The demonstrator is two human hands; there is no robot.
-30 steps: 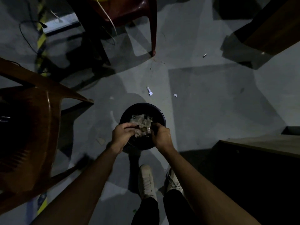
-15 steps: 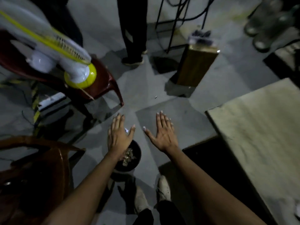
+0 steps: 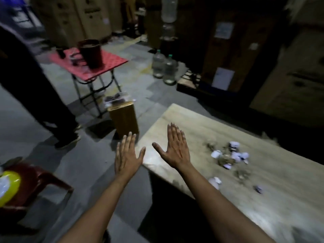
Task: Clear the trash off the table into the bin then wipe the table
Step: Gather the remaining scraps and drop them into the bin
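Observation:
A pale wooden table [image 3: 280,199] fills the right half of the view. On it lies a loose pile of trash [image 3: 229,156]: crumpled white paper balls mixed with brownish scraps, with two stray paper bits [image 3: 214,181] nearer me. My left hand [image 3: 127,155] hovers flat and empty over the floor, just left of the table's near corner. My right hand [image 3: 175,148] is also flat and empty, fingers spread, above the table's left end, well short of the pile. The bin is out of view.
A small wooden box [image 3: 124,120] stands on the floor beyond my hands. A person in dark trousers [image 3: 43,106] stands at left. A red folding table [image 3: 98,65] carries a dark bucket. Water bottles [image 3: 164,69] and tall cartons stand behind. A red plastic chair [image 3: 35,183] is at lower left.
My hands let go of the trash over the black bin, opened flat and rose. My view swung up and right from the bin to the table with the trash pile.

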